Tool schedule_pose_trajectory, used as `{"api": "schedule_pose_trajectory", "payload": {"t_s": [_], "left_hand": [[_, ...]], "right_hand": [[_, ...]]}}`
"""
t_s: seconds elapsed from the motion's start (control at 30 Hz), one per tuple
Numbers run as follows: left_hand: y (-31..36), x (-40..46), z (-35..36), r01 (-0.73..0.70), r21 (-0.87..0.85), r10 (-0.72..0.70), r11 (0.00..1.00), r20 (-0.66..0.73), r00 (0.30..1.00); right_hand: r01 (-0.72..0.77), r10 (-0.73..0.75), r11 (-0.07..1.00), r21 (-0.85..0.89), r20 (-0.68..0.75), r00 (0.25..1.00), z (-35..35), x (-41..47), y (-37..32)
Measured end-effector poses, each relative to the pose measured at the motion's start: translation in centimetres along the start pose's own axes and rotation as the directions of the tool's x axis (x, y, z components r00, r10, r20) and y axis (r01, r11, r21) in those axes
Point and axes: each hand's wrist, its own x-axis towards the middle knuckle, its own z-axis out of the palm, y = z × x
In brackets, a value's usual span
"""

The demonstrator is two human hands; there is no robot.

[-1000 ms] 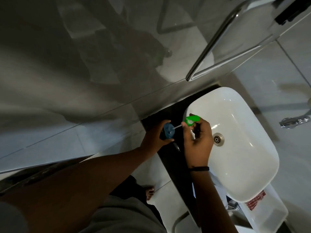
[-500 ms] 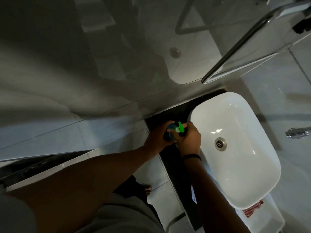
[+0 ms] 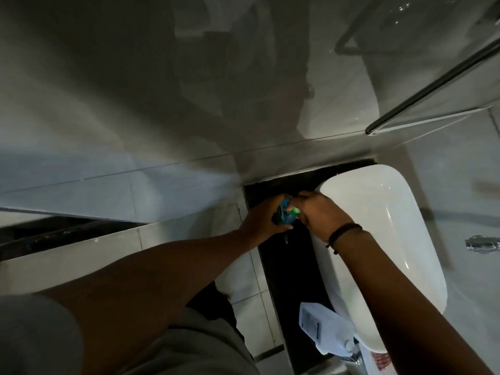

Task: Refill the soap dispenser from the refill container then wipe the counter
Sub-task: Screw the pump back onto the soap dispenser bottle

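Both my arms reach forward and down to the far end of the dark counter [image 3: 286, 269], meeting just left of the white sink [image 3: 384, 212]. My left hand [image 3: 261, 216] wraps around the blue soap dispenser [image 3: 284, 215], fingers curled about its body and the thumb lying along its near side, so the bottle stands on the counter in my grip. My right hand [image 3: 319, 212] comes over from the sink side, knuckles up, wrist bent above the basin's rim, with a dark band [image 3: 343, 231] around the wrist. Its fingers close on the green pump top [image 3: 376, 210] at the dispenser's mouth; only a sliver of green shows between the two hands, which touch each other there. The clear refill container [image 3: 323, 330] lies on the counter's near end, well apart from both hands, just beside the sink's near corner.
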Motion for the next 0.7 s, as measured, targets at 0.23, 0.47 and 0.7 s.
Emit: {"api": "schedule_pose_trajectory", "payload": {"t_s": [0.23,0.47,0.7], "left_hand": [[0.2,-0.1,0.7,-0.001,-0.017,0.001,1.0,-0.031,1.0],[0.2,-0.4,1.3,-0.007,-0.028,0.006,1.0,-0.058,0.998],[0.4,-0.4,1.6,0.005,-0.044,-0.008,0.999,-0.073,0.997]], "right_hand": [[-0.014,0.036,0.989,-0.147,0.146,0.989,-1.1,0.6,-0.3],[-0.191,0.187,0.977,-0.094,-0.049,0.981,0.7,-1.0,-0.4],[-0.147,0.127,0.976,-0.161,-0.123,0.984,1.3,-0.6,0.1]]}}
